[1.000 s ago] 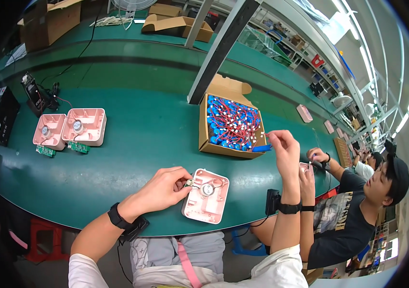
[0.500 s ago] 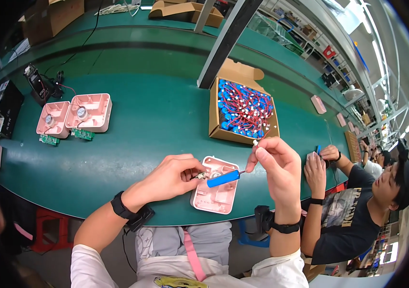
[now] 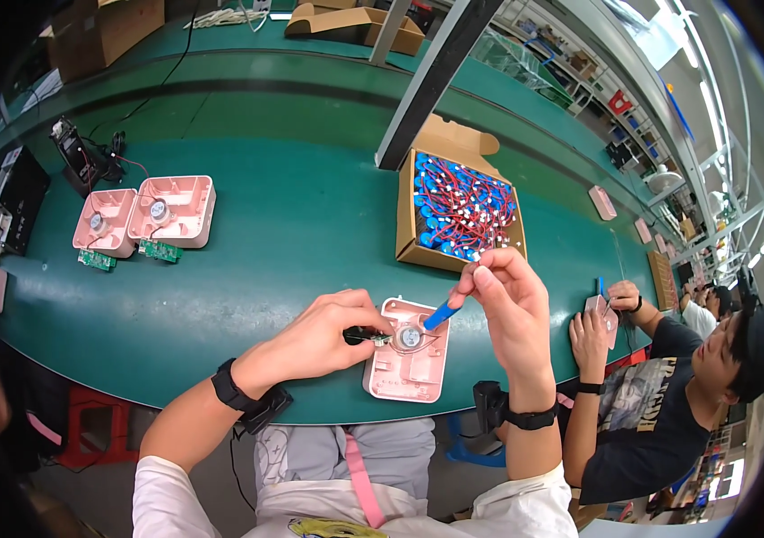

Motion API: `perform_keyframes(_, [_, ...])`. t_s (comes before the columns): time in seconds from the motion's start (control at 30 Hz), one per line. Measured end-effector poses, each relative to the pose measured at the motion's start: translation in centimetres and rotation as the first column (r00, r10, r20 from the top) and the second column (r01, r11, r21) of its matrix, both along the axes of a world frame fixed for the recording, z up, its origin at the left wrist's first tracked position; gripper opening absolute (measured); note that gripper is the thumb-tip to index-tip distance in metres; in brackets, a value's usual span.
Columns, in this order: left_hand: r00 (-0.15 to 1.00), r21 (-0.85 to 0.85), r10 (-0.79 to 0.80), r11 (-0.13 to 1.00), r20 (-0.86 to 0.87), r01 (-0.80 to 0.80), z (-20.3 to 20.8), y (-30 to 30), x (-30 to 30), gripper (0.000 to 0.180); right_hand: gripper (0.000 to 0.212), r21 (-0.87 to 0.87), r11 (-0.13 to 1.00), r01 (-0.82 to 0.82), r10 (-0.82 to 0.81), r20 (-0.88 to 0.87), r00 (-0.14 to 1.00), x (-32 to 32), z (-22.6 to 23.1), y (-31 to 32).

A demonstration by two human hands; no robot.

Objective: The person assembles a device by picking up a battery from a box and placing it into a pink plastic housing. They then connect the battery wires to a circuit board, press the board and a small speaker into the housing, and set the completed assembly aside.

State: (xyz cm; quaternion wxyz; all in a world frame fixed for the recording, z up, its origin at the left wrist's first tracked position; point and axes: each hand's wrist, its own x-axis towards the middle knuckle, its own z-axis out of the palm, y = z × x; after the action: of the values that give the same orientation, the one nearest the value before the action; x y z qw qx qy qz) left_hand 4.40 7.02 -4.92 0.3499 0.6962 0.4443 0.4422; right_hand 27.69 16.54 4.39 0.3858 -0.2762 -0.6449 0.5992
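In front of me on the green bench lies a pink plastic housing [image 3: 389, 387], with a round silver speaker [image 3: 411, 337] set in it and thin wires beside it. My left hand [image 3: 315, 336] pinches a small circuit board [image 3: 364, 335] over the housing's left edge; the fingers partly hide it. My right hand [image 3: 514, 305] is closed on a blue cylindrical battery [image 3: 441, 315], which hangs tilted above the housing's upper right part. A small white connector shows at the fingertips.
Beyond my right hand stands an open cardboard box [image 3: 407, 215] of blue batteries with red wires. Two pink housings [image 3: 186, 235] with speakers and green boards sit at the left. A metal post [image 3: 435, 85] rises behind the box. At the right, a co-worker [image 3: 642, 421] handles another pink housing.
My right hand has drawn the battery up and to the right, baring the speaker and tilting the battery more steeply. The board in my left hand has turned and shows more.
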Motion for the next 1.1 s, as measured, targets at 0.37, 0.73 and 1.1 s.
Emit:
perform_keyframes(0.37, [1.000, -0.017, 0.010, 1.000, 0.025, -0.010, 0.0, -0.4, -0.2, 0.029, 0.010, 0.001, 0.999, -0.033, 0.033, 0.011, 0.999, -1.3, -0.2, 0.0])
perform_keyframes(0.73, [0.998, -0.066, 0.059, 0.996, 0.034, -0.056, -0.4, -0.8, 0.0, 0.024, 0.013, 0.215, 0.976, -0.032, -0.041, 0.323, 0.945, -1.4, -1.4, -3.6])
perform_keyframes(1.1, [0.987, -0.116, 0.112, 0.988, 0.115, -0.099, -1.2, -0.3, 0.1, 0.016, 0.024, 0.873, 0.477, -0.101, -0.425, 0.330, 0.843, -2.7, -7.0, -5.7])
